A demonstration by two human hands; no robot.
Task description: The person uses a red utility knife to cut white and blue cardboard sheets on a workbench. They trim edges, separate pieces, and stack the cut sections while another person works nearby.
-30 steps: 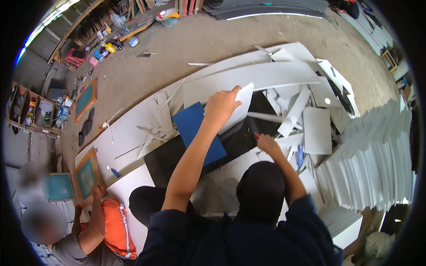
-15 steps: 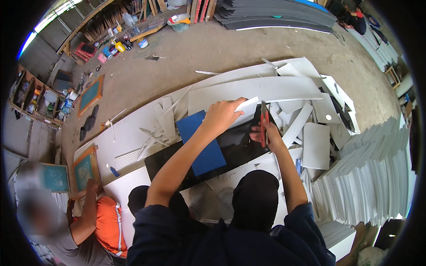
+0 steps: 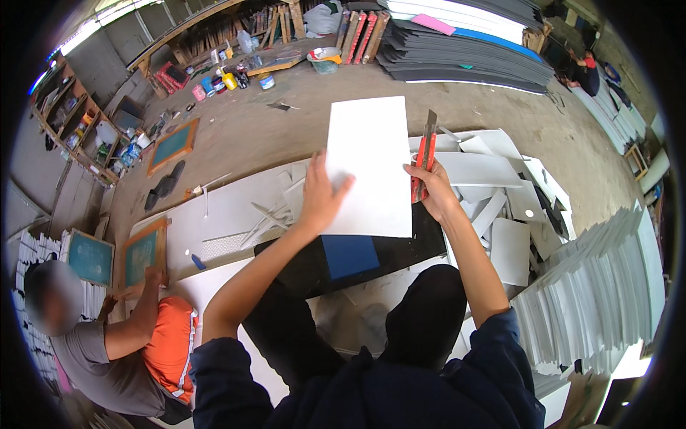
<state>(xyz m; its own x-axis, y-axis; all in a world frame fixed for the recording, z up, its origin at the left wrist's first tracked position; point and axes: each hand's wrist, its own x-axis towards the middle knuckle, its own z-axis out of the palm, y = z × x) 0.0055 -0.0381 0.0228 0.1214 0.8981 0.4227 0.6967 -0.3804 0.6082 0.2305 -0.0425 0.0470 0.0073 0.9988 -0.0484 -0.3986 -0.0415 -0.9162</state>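
Note:
A white rectangular sheet (image 3: pixel 370 157) stands raised before me, above a black board (image 3: pixel 300 268) and a blue panel (image 3: pixel 350 256). Against its left side lies my left hand (image 3: pixel 325 196), fingers stretched apart and thumb over the white face; it looks slightly blurred. My right hand (image 3: pixel 434 189) is closed round a red box cutter (image 3: pixel 425 154), its blade pointing up. The right thumb touches the sheet's right edge. Where the right fingers go behind the sheet is hidden.
White offcuts (image 3: pixel 489 214) lie heaped at the right of the work surface, thin strips (image 3: pixel 268 222) at the left. A tall stack of white sheets (image 3: pixel 593 286) stands at right. A co-worker (image 3: pixel 114 357) sits at left, by a framed screen (image 3: pixel 143 254).
The white sheet has been lifted and turned to face me, uncovering less of the blue panel. My left hand has shifted from its top edge to its side; the right hand came up beside it.

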